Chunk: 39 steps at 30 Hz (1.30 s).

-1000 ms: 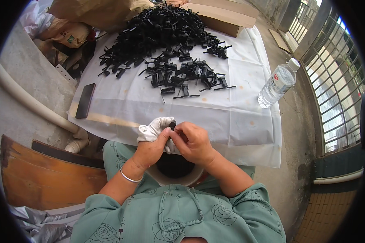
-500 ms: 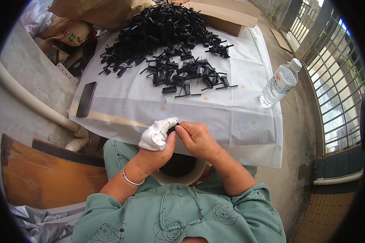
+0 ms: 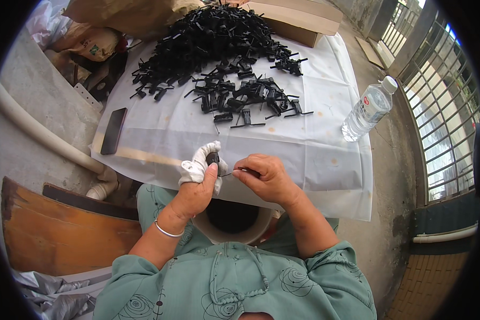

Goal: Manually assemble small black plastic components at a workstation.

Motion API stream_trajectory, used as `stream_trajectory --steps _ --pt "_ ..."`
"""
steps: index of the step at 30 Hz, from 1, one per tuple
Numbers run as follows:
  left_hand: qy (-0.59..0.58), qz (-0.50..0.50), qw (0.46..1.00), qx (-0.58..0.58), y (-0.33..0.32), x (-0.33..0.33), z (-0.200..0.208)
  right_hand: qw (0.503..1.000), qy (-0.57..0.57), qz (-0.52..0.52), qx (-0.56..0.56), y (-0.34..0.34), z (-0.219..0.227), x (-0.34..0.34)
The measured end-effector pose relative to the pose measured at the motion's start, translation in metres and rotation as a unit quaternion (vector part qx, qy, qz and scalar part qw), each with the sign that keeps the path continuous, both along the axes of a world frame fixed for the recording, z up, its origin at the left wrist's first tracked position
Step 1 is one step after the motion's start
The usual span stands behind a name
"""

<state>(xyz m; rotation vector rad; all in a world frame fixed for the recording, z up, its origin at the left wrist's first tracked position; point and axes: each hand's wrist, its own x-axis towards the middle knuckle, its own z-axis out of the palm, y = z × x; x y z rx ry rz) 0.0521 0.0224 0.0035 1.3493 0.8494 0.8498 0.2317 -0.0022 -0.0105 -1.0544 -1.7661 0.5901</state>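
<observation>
My left hand (image 3: 197, 184), its fingers covered by a white cloth glove (image 3: 193, 169) and its thumb bare, is closed on a small black plastic part (image 3: 213, 158). The part stands up between thumb and gloved fingers at the table's near edge. Just to the right, my right hand (image 3: 269, 178) is closed round a slim dark tool (image 3: 249, 171). A thin tip sticks out from it leftward, close to the left hand; whether it touches the part I cannot tell. Beyond both hands, several loose black plastic parts (image 3: 246, 117) with thin arms lie on the white sheet.
A large heap of black parts (image 3: 197, 45) covers the far side of the sheeted table (image 3: 304, 170). A phone (image 3: 113, 131) lies at left, a water bottle (image 3: 369, 109) stands at right. Below my hands is a pale bucket (image 3: 210, 234) with a dark inside. A cardboard box (image 3: 298, 26) sits behind.
My hands have drawn apart. The left has turned, bringing the black part into view, and the right has shifted slightly right, showing the slim tool in it.
</observation>
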Motion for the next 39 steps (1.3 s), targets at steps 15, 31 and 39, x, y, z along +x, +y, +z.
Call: stream_trajectory --steps 15,31,39 --pt "0.113 -0.047 0.979 0.164 -0.004 0.004 0.001 0.994 0.013 0.019 -0.103 -0.004 0.008 -0.017" --pt "0.369 0.001 0.794 0.484 0.16 0.025 0.041 0.993 -0.002 -0.11 -0.051 0.009 -0.01 0.006" --pt "0.423 -0.178 0.806 0.374 0.186 0.146 0.006 0.994 -0.088 -0.056 -0.029 0.006 -0.004 0.02"
